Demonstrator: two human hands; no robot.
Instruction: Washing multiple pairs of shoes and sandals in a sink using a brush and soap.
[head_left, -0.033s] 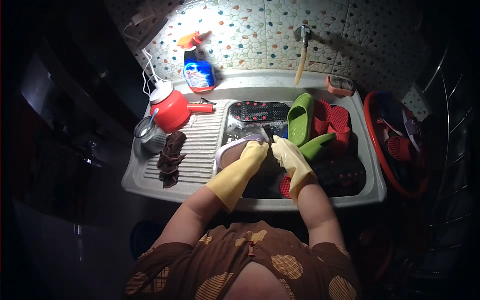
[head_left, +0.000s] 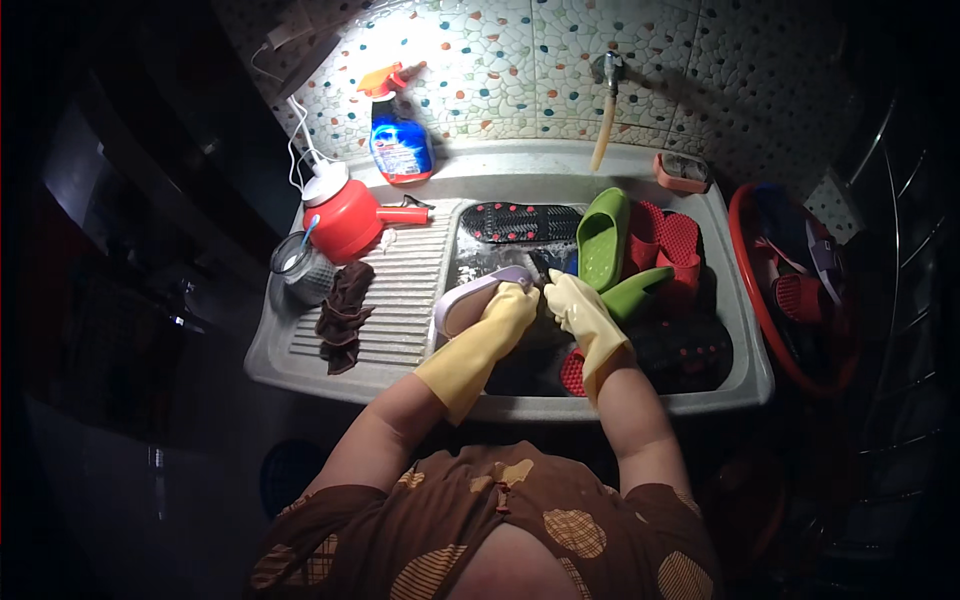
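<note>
Mosaic-tiled wall behind a grey sink unit [head_left: 300, 350] with a ribbed drainboard; basin packed with green slippers [head_left: 604, 236], red ones and a black sole. Your left hand [head_left: 508, 310] in a yellow glove grips a pale lilac slipper [head_left: 470, 298] at the basin's left edge. Your right hand [head_left: 572, 303] is clenched just beside its toe; what it holds I can't tell.

A blue spray bottle [head_left: 401, 140] with an orange trigger is standing on the ledge against the pebble-tiled wall [head_left: 500, 60]. A red kettle [head_left: 345, 215] is sitting on the ribbed draining board [head_left: 400, 300], with a metal cup [head_left: 300, 268] just beside it and a dark cloth [head_left: 343, 315] lying in front. A tap [head_left: 606, 75] is hanging above the basin, and a red tub [head_left: 800, 290] is sitting to the right
</note>
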